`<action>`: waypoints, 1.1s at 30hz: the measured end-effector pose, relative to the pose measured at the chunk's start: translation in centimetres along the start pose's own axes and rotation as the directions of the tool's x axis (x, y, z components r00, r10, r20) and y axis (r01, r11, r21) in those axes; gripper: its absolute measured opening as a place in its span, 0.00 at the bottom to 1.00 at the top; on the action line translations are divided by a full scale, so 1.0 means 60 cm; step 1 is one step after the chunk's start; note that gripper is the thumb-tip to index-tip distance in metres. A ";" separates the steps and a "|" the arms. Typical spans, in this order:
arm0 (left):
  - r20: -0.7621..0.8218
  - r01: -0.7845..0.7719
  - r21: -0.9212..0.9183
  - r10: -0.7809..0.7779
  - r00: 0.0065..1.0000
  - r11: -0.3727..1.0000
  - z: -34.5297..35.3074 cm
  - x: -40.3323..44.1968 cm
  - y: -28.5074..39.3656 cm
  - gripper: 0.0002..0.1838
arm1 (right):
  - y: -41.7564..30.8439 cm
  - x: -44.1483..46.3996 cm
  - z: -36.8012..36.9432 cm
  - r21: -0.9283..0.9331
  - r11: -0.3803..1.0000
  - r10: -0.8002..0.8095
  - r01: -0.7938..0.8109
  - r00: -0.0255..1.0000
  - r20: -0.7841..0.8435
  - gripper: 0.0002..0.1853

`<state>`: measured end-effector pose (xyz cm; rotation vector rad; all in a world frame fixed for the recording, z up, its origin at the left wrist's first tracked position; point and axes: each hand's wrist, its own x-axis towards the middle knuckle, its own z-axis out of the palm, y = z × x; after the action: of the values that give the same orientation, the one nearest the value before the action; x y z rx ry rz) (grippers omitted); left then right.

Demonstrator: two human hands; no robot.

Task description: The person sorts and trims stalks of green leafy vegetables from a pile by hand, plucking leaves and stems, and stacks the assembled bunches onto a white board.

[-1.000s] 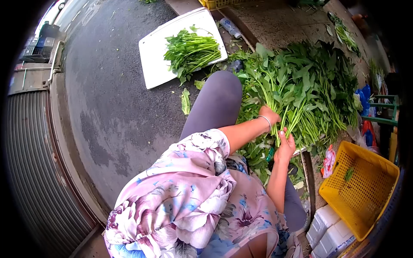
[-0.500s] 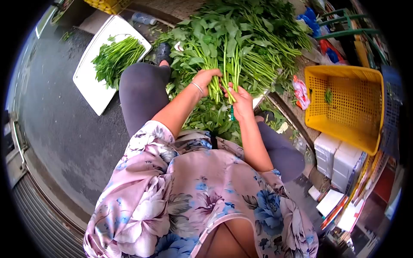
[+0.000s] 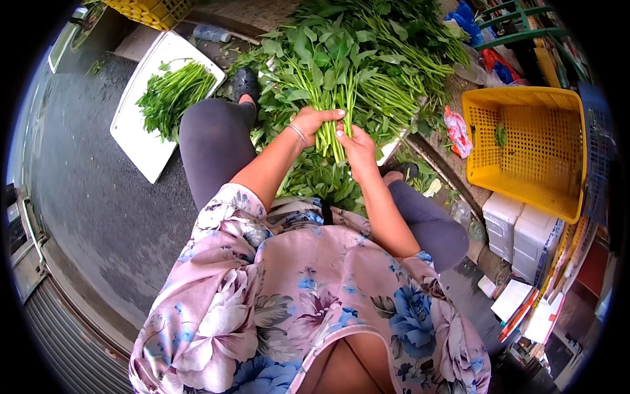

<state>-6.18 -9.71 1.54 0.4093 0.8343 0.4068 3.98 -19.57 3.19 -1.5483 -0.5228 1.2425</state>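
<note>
— Dark pavement point(image 3: 85, 164) spreads out on the left. Where's the leafy bunch point(image 3: 330, 139)?
— Between both hands, leaves pointing away from the person, against a larger heap of greens point(image 3: 387, 39).
— How's it gripped?
— Left hand point(image 3: 314, 125) closed round the stems; right hand point(image 3: 358, 146) pinching them a little nearer the body.
— And further out?
— Cut greens point(image 3: 174, 95) lie toward the right corner of a white board point(image 3: 146, 152); a yellow crate point(image 3: 538, 131) stands right of the heap.
</note>
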 end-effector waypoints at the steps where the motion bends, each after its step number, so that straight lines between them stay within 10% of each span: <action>1: 0.032 0.021 -0.009 -0.020 0.999 1.000 0.000 -0.002 0.001 0.14 | -0.005 0.000 -0.002 -0.063 0.998 0.027 -0.024 0.999 0.044 0.09; 8: 0.135 0.080 -0.168 -0.058 0.989 0.982 -0.012 0.009 -0.003 0.10 | -0.019 0.006 -0.013 0.213 0.945 0.203 -0.247 0.957 0.209 0.09; 33: -0.195 0.012 0.141 0.016 0.981 0.990 0.002 0.015 -0.015 0.10 | 0.019 0.016 -0.014 -0.188 0.979 0.100 -0.075 0.987 0.127 0.05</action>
<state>-5.38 -10.06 0.64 0.5076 1.0582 0.3948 4.78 -19.57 1.65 -1.6620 -0.6786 1.4075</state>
